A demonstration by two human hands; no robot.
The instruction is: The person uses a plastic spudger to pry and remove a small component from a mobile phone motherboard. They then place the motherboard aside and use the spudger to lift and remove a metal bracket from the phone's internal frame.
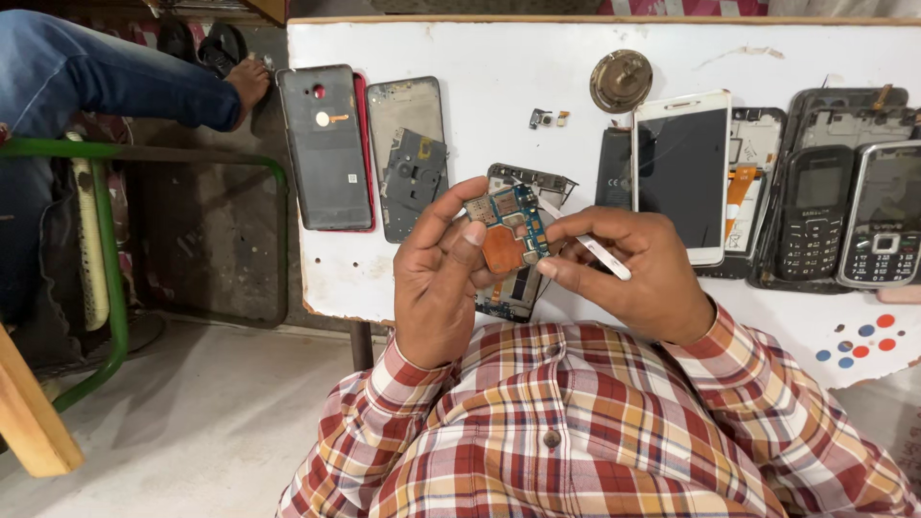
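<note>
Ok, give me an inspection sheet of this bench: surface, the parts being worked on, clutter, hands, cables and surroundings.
Surface: white table, scuffed, coloured dots at its right corner.
Job's things: blue circuit board with a copper patch, held above an opened phone frame.
Clutter: grey back cover on a red one, metal mid-frame, small camera module, round brass piece, white smartphone, two keypad phones.
Grippers: left hand pinches the board; right hand grips a white tool at the board's edge.
Cables: orange flex ribbon inside an opened phone; no loose cables seen.
Surroundings: green metal frame, another person's jeans leg and bare foot at left.
</note>
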